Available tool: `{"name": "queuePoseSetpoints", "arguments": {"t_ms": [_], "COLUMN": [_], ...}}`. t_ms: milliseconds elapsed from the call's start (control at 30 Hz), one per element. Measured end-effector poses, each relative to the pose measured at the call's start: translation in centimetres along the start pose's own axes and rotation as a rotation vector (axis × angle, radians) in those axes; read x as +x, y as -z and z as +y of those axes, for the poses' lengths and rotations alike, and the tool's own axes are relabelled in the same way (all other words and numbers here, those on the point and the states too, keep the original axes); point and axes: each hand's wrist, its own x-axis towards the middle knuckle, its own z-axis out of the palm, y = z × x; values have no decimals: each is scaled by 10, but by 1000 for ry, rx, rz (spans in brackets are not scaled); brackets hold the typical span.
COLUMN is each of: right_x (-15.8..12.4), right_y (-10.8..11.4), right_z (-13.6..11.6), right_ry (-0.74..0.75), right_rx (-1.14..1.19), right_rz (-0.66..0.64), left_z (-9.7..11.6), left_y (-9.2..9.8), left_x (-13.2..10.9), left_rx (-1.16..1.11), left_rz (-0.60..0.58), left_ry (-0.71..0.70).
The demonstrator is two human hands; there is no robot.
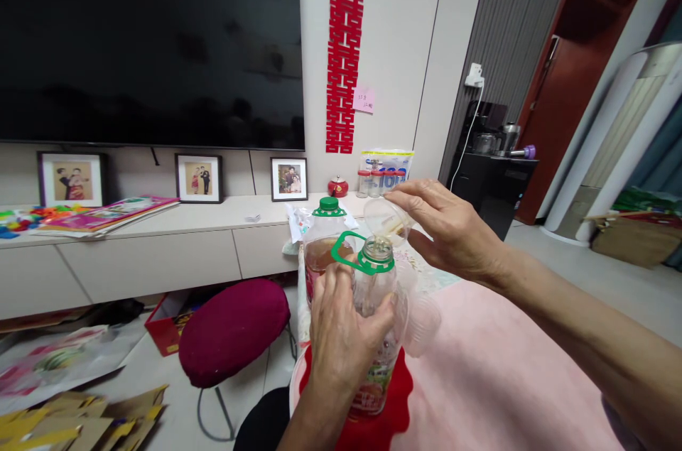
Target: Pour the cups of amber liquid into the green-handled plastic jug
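Observation:
My left hand (344, 327) is wrapped round a clear plastic bottle (376, 337) with a green neck ring and carry handle; the bottle stands upright on a red mat (397, 394). My right hand (450, 227) tilts a small clear plastic cup (384, 215) over the bottle's open mouth, and pale liquid runs from the cup into it. Behind the held bottle stands a second bottle (322, 241) with a green cap and amber liquid. Another clear cup (423, 319) lies beside the held bottle on the right.
A pink cloth (495, 373) covers the table. A maroon cushioned stool (231, 330) stands to the left, with cardboard (85, 419) on the floor. A low cabinet (149, 252) bears photo frames, magazines and jars (381, 181) under a large dark television (149, 39).

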Motion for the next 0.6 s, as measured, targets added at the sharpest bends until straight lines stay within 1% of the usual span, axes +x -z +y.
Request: {"name": "queuePoseSetpoints", "arguments": {"t_ms": [167,467,533,600], "right_x": [7,14,14,12], "right_y": [1,6,6,4], "right_z": [-4,-10,-11,-10], "right_ry": [72,153,145,89], "right_rx": [-58,-186,-178,-130], "right_rz": [33,-16,-12,-5], "left_z": [0,1,1,1], "left_y": [0,-1,-1,-1], "left_x": [1,0,0,0], "left_rx": [14,12,11,20], "left_rz": [-8,4,3,0], "left_ry": [18,17,20,24]}}
